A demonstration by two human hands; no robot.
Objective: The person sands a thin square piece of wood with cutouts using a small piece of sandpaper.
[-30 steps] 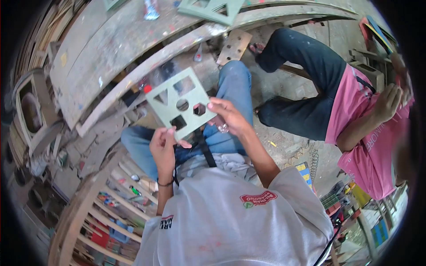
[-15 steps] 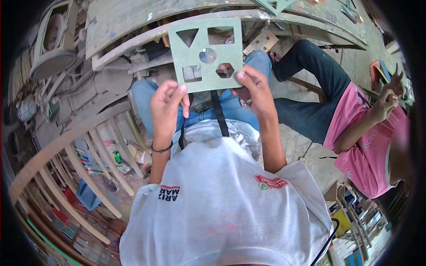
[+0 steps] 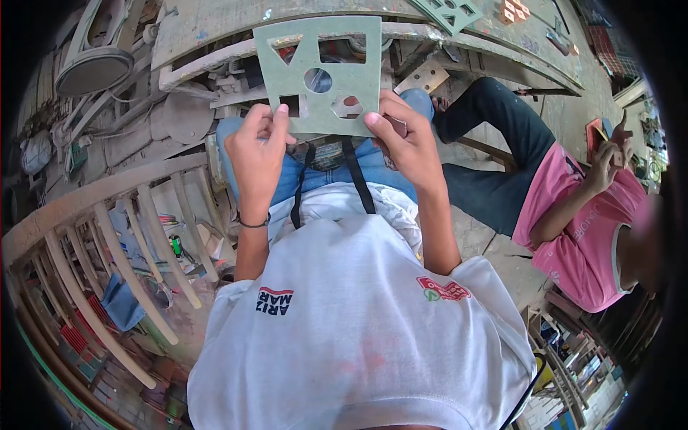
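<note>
A pale green board with cut-out shapes, among them a triangle, a circle and a square, is held up above my lap. Its lower left corner is pinched by my left hand, thumb on the near face. My right hand grips the lower right corner, thumb beside the hexagonal hole. A small dark reddish-brown piece also shows between the fingers of my right hand; its full shape is hidden.
A worn wooden workbench lies ahead, with another green cut-out board and wooden blocks on it. A slatted wooden piece stands at left. A person in a pink shirt sits at right, holding a brown object.
The green board and both my hands have shifted slightly left, and the board sits a little higher. The person at right has lowered the brown object and holds it with a hand.
</note>
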